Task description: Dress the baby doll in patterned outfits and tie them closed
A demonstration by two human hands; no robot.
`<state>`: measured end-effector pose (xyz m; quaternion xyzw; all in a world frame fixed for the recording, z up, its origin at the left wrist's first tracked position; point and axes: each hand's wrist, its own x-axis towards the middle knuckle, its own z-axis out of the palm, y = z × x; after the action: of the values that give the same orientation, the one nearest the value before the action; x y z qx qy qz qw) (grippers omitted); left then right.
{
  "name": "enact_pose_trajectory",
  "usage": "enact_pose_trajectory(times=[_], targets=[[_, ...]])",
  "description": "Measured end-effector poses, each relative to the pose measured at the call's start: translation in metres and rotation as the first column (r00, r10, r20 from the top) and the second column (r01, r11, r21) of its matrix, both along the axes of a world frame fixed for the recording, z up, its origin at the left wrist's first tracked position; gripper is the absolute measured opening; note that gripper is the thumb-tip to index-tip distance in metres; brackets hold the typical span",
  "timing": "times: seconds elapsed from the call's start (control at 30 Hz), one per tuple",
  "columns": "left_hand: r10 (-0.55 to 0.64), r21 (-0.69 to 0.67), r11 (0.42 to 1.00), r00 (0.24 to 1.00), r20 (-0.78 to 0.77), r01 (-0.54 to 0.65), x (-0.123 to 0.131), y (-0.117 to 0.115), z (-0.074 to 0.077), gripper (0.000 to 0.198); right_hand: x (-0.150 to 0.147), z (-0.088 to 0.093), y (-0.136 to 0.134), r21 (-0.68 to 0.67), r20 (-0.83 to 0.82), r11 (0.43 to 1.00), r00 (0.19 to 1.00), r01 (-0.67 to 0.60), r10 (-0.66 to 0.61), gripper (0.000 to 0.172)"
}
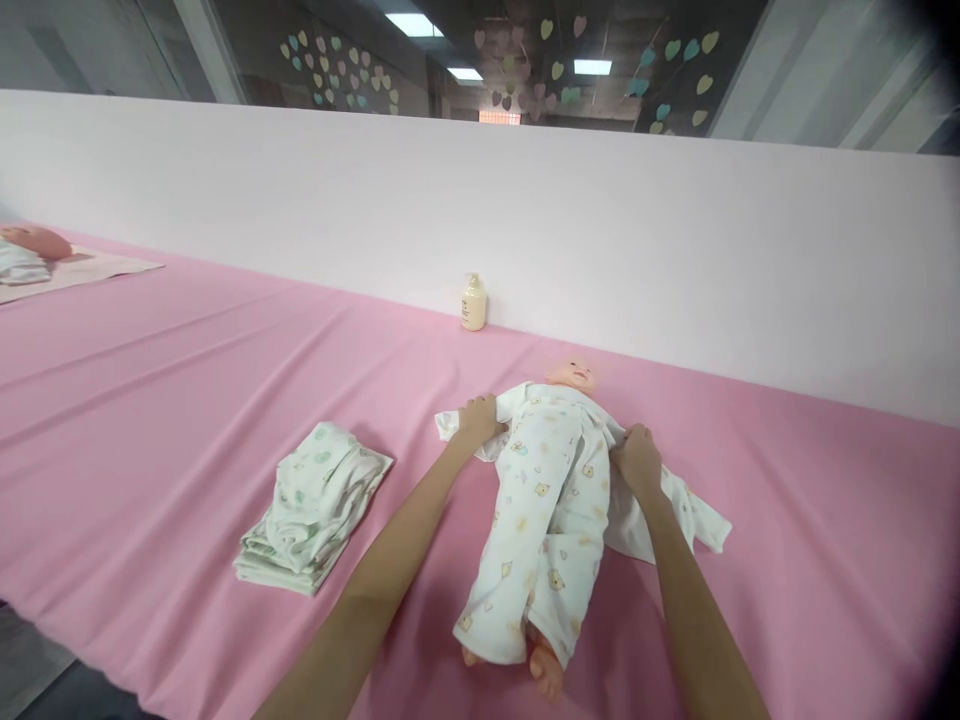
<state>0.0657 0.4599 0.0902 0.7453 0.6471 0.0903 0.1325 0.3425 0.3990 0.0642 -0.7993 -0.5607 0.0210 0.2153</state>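
A baby doll (pixel 574 376) lies on its back on the pink cloth (pixel 187 400), head toward the wall, feet toward me. It wears white printed trousers (pixel 544 520) and an open white top (pixel 652 510) spread under it. My left hand (pixel 478 416) is closed on the top's fabric at the doll's left side, by the sleeve. At the doll's other side, my right hand (pixel 637 458) grips the fabric at the waist, fingers curled.
A folded stack of white printed baby clothes (pixel 311 510) lies to the left of the doll. A cream pump bottle (pixel 473 302) stands against the pale wall (pixel 675 250). Another doll (pixel 34 245) on a mat lies far left.
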Motion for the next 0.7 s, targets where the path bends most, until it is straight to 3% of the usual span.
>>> enact_pose_trajectory(times=[0.17, 0.27, 0.33, 0.4, 0.5, 0.57, 0.7], targets=[[-0.164, -0.196, 0.968, 0.986, -0.010, 0.159, -0.029, -0.003, 0.027, 0.053, 0.017, 0.018, -0.005, -0.145, -0.016, 0.974, 0.985, -0.174, 0.173, 0.026], [-0.236, -0.280, 0.932, 0.972, 0.020, 0.232, -0.051, -0.007, 0.046, 0.064, 0.033, 0.036, -0.017, -0.174, -0.256, 0.932, 0.928, -0.318, 0.269, 0.028], [-0.253, -0.282, 0.915, 0.954, 0.163, 0.290, -0.062, -0.010, 0.055, 0.063, 0.048, 0.046, -0.027, -0.152, -0.375, 0.953, 0.908, -0.260, 0.188, 0.034], [-0.217, -0.229, 0.919, 0.897, 0.386, 0.321, -0.064, -0.014, 0.060, 0.055, 0.062, 0.050, -0.036, -0.178, -0.348, 0.978, 0.937, -0.108, 0.039, 0.040], [-0.140, -0.113, 0.958, 0.771, 0.622, 0.265, -0.051, -0.018, 0.063, 0.043, 0.076, 0.049, -0.044, -0.316, -0.248, 0.948, 0.967, -0.026, -0.056, 0.039], [-0.127, -0.056, 0.973, 0.727, 0.675, 0.222, -0.035, -0.021, 0.064, 0.038, 0.079, 0.047, -0.045, -0.382, -0.223, 0.921, 0.975, -0.075, -0.013, 0.030], [-0.136, 0.022, 0.982, 0.631, 0.763, 0.185, 0.003, -0.040, 0.071, 0.042, 0.077, 0.050, -0.040, -0.362, -0.166, 0.922, 0.983, -0.138, 0.082, 0.012]])
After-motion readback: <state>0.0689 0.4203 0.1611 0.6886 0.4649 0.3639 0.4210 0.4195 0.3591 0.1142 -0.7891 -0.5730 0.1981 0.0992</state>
